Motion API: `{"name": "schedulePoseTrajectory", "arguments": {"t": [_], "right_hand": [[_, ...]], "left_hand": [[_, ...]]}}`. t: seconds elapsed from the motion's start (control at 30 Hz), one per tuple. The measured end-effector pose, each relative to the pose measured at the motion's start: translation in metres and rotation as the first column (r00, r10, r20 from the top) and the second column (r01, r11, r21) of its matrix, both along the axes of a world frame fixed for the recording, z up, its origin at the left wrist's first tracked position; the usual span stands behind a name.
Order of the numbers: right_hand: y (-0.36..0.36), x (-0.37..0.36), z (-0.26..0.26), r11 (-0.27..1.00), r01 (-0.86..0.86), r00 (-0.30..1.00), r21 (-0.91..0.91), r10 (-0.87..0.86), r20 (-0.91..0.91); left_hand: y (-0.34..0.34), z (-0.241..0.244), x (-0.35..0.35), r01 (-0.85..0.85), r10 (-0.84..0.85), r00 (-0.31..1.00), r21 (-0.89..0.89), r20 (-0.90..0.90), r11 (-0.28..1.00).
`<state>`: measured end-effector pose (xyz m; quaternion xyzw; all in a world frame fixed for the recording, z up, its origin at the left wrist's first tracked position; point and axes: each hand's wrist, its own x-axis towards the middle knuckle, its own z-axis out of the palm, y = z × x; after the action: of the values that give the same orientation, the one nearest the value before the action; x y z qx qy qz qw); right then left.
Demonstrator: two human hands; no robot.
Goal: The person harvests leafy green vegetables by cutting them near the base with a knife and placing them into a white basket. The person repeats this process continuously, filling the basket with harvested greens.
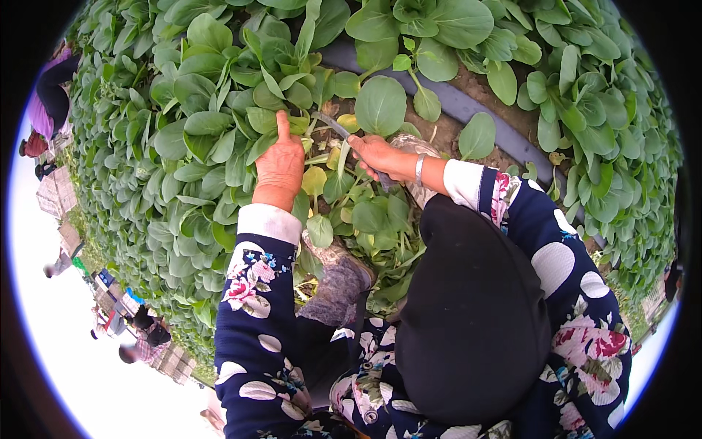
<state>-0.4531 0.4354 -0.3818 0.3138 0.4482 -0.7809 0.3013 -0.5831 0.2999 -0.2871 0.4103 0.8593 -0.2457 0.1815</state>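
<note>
My left hand (280,164) presses into the leafy greens (208,123) left of the middle, its index finger stretched out over the leaves; its other fingers are hidden, so its grip cannot be told. My right hand (378,156) is shut on a knife (335,125), whose narrow blade points up and left towards the stems near my left hand. A broad green leaf (380,105) stands just above my right hand. Yellowed leaves (314,181) lie between the two hands, over soil and loose greens.
A dark irrigation hose (471,107) runs diagonally through the bed. My shoe (334,255) rests among low greens (378,217), near my knee (471,313). Dense rows of greens rise on both sides. At the far left, several people and stacked crates (57,192) stand beyond the bed.
</note>
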Motion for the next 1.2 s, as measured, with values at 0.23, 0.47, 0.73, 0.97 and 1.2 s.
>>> {"name": "schedulePoseTrajectory", "arguments": {"t": [0.23, 0.47, 0.73, 0.97, 1.2], "right_hand": [[-0.014, -0.009, -0.003, 0.982, 0.012, 0.991, -0.187, 0.013, 0.13], [-0.027, -0.011, -0.003, 0.988, 0.005, 0.99, -0.154, 0.016, 0.138], [-0.033, -0.023, -0.015, 0.996, -0.085, 0.992, -0.025, 0.087, 0.09], [-0.015, -0.019, -0.011, 0.916, -0.316, 0.947, 0.247, 0.322, 0.017], [-0.022, 0.03, -0.015, 0.634, -0.535, 0.682, 0.559, 0.714, -0.158]], "left_hand": [[-0.028, -0.003, -0.005, -0.134, 0.124, 0.989, 0.133, 0.08, 0.982], [-0.024, 0.009, -0.004, -0.371, 0.329, 0.919, 0.194, 0.217, 0.908], [-0.033, 0.003, -0.012, -0.472, 0.401, 0.873, 0.275, 0.277, 0.838], [-0.039, -0.001, -0.008, -0.581, 0.489, 0.808, 0.304, 0.327, 0.755], [-0.038, 0.04, -0.012, -0.832, 0.578, 0.554, 0.385, 0.598, 0.399]]}}
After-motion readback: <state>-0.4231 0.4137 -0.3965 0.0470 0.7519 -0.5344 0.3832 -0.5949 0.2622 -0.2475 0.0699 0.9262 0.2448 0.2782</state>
